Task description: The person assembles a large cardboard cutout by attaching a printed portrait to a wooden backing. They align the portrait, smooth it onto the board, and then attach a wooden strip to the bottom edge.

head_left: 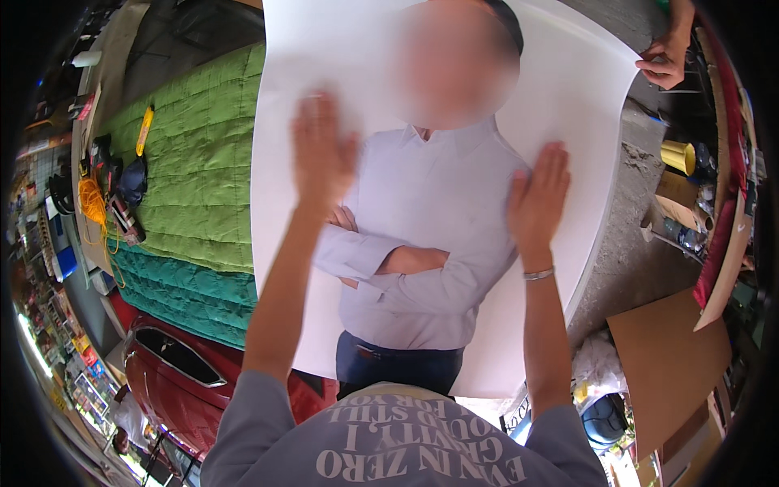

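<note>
Beneath my hands a large white poster (300, 49) is spread out, printed with a life-size person in a pale shirt (442, 191) with folded arms and dark trousers. My left hand (322, 154), smeared by motion, is over the white area beside the printed shoulder, fingers stretched out. Over the shoulder on the other side is my right hand (540, 195), its fingers straight and slightly apart; a metal bracelet (539, 274) circles that wrist. Neither hand holds anything. Whether the palms touch the poster, I cannot tell. Another person's hand (665, 63) pinches the poster's far right edge.
Left of the poster lie a green quilted cloth (195, 162) and a teal one (191, 288), with orange cord (92, 201) and a yellow-handled tool (145, 131). A red car (162, 390) is at lower left. Cardboard (669, 357) and a yellow cup-shaped object (678, 157) are right.
</note>
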The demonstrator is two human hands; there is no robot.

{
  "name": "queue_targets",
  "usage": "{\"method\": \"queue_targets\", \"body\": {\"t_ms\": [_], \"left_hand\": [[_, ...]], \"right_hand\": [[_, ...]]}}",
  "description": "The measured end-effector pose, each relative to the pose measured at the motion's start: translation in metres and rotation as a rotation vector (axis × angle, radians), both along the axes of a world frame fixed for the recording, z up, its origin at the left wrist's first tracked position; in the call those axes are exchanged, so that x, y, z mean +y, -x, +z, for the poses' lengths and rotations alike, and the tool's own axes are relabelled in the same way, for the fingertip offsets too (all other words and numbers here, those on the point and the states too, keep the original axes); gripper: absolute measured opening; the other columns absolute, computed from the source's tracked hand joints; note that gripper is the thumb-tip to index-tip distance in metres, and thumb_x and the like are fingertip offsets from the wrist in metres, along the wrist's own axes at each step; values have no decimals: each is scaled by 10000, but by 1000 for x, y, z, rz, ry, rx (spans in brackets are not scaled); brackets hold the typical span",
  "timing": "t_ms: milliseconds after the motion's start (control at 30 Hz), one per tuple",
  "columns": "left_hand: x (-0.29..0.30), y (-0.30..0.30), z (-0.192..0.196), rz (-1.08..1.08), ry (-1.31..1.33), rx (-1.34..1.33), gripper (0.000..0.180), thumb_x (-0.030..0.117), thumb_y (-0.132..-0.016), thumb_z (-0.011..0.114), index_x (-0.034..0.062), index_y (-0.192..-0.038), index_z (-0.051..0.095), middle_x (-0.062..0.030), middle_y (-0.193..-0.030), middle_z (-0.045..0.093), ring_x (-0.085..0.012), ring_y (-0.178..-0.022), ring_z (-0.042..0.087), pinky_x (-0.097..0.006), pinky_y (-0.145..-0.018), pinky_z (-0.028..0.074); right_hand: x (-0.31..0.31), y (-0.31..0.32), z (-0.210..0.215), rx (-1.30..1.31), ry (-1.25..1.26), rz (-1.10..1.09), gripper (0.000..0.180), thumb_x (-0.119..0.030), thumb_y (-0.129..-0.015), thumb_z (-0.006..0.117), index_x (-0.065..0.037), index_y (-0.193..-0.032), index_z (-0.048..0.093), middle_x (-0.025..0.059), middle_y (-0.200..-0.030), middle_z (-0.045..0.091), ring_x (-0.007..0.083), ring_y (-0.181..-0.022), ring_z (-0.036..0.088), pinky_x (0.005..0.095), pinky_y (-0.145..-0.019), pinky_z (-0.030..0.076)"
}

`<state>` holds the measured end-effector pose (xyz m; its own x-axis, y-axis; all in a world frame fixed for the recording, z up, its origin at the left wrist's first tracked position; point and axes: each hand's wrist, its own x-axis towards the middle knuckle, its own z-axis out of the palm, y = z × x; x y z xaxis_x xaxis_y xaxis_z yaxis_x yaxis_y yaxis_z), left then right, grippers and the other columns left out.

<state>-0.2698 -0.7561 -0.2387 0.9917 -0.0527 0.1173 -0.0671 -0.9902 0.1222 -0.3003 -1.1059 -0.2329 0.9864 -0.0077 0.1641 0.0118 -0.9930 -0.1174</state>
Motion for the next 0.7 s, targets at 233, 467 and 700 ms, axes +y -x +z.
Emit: {"method": "queue_targets", "body": {"t_ms": [233,467,700], "left_hand": [[-70,-53,2,-241,143,-69,632,393,-1048,445,140,-1618,339,-91,-1671,337,-298,-1538,310,-477,-1256,225],[23,-80,0,-112,56,-93,628,411,-1057,416,147,-1621,331,-88,-1673,335,-264,-1547,300,-441,-1264,221],[77,-60,-5,8,78,-59,656,412,-1067,406,68,-1616,304,-143,-1681,295,-305,-1564,249,-445,-1275,194]], "right_hand": [[80,-72,-2,-47,-138,318,667,-346,-1004,561,-40,-1568,382,126,-1648,365,297,-1528,326,497,-1235,265],[-2,-128,-13,-135,-12,153,659,-440,-1055,451,-80,-1598,353,103,-1660,354,279,-1538,312,479,-1243,263],[-90,-102,-16,-103,54,-29,689,-471,-1070,414,-47,-1604,321,163,-1666,322,316,-1547,288,491,-1248,246]]}}
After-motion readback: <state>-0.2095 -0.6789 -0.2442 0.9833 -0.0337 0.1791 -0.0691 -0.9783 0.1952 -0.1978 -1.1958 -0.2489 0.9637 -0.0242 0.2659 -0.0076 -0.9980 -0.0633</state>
